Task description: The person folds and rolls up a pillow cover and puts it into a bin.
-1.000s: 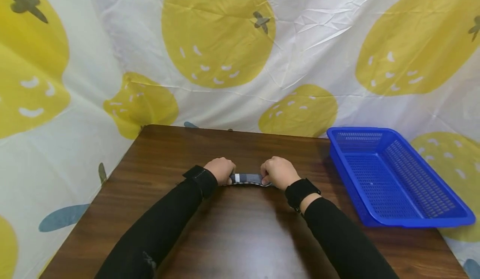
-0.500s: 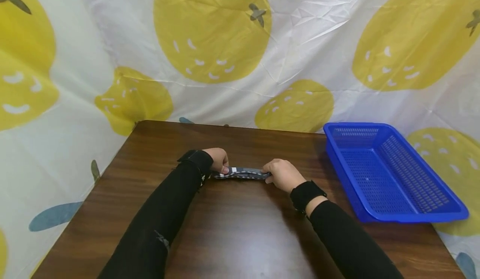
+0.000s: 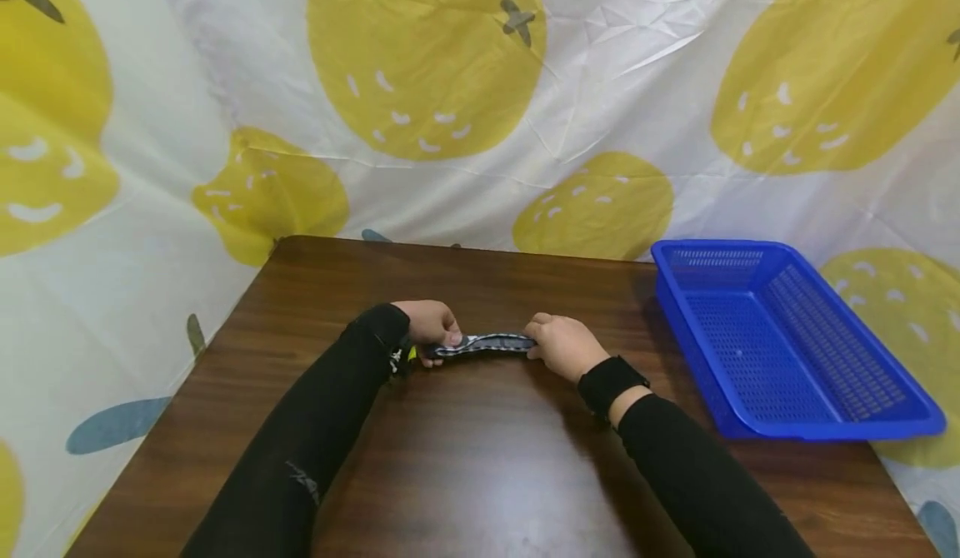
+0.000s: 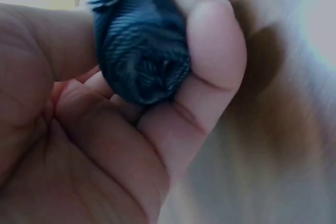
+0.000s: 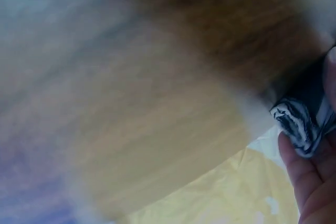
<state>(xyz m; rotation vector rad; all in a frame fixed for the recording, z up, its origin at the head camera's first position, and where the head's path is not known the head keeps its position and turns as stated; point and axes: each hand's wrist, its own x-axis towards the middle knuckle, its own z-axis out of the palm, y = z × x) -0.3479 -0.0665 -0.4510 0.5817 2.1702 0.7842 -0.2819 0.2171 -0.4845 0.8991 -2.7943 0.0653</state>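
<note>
A narrow roll of checked cloth [image 3: 495, 343], dark blue-grey and white, stretches between my two hands just over the table. My left hand [image 3: 431, 325] grips its left end, thumb on top and fingers underneath. In the left wrist view, the spiral end of the cloth roll [image 4: 147, 56] shows between thumb and curled fingers. My right hand [image 3: 566, 348] pinches the other end. At the right edge of the right wrist view, the layered end of the cloth [image 5: 302, 127] sits between fingers and thumb; part of that hand is cut off.
A blue plastic basket [image 3: 716, 375] with perforated walls stands at the right of the brown wooden table [image 3: 480, 458]. Behind the table hangs a white curtain [image 3: 592, 67] printed with yellow fruit.
My left hand has shifted left along the cloth and turned, so its fingers now show beneath the roll. The right hand's fingers have moved round the right end. The basket has not moved.
</note>
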